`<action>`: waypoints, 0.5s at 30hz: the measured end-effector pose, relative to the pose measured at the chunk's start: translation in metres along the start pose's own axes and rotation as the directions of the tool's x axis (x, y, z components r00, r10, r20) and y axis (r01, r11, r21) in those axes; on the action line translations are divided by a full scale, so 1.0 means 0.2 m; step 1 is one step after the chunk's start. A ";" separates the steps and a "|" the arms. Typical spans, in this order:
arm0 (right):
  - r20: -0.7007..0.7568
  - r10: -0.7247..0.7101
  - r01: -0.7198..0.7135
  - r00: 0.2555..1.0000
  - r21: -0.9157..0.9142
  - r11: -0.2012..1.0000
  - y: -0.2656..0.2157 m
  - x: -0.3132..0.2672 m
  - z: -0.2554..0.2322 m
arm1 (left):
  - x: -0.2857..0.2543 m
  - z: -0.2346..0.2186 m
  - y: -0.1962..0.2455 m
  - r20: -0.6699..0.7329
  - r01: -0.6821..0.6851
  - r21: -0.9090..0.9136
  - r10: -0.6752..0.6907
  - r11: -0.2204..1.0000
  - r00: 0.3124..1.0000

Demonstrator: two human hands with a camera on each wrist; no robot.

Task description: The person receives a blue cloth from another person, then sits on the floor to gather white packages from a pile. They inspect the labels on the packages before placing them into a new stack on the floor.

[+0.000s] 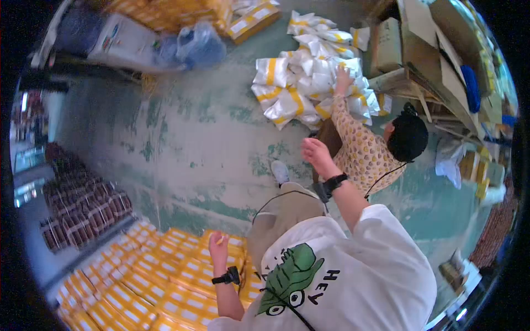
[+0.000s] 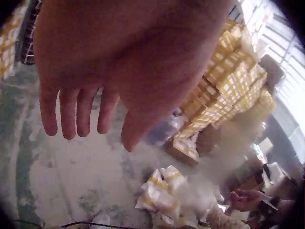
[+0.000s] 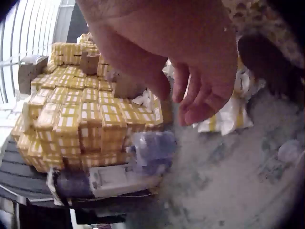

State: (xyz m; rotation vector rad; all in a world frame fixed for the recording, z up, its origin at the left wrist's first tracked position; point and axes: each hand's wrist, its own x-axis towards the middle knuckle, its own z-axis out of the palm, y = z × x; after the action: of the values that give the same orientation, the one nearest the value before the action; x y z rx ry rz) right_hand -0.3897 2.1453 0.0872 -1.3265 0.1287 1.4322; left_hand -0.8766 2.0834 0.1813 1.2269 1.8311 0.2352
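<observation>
My left hand (image 1: pixel 219 249) hangs over the yellow-and-white taped boxes (image 1: pixel 179 265) at the lower left, holding nothing. Its fingers are extended, slightly apart, in the left wrist view (image 2: pixel 128 62). Out in front of my body, my right hand (image 1: pixel 319 154) is over the floor near the seated person's knee, its fingers loosely bent around nothing; the right wrist view shows the same hand (image 3: pixel 176 62). Beyond it lies a heap of white bags with yellow bands (image 1: pixel 295 102). The seated person's hand (image 1: pixel 343 80) touches the heap.
A person in a patterned top (image 1: pixel 364 149) sits at my right. Cardboard boxes (image 1: pixel 417 33) stand on a wooden support behind them. Blue plastic-wrapped items (image 1: pixel 201 47) and a stack of yellow taped boxes are at the far left. Dark bundles (image 1: pixel 83 218) stand left.
</observation>
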 end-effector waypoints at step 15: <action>-0.288 -0.377 0.474 0.880 0.502 0.723 -0.63 0.56 1.39 | 1.18 0.24 1.96 0.722 -0.775 -0.159 0.608 0.611 0.332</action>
State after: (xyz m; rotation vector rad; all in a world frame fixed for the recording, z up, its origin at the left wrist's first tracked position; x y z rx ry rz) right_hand -0.4410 2.4542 0.1760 -0.8952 0.3088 0.7893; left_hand -0.6122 2.4552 0.2482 1.8937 0.5265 -0.0113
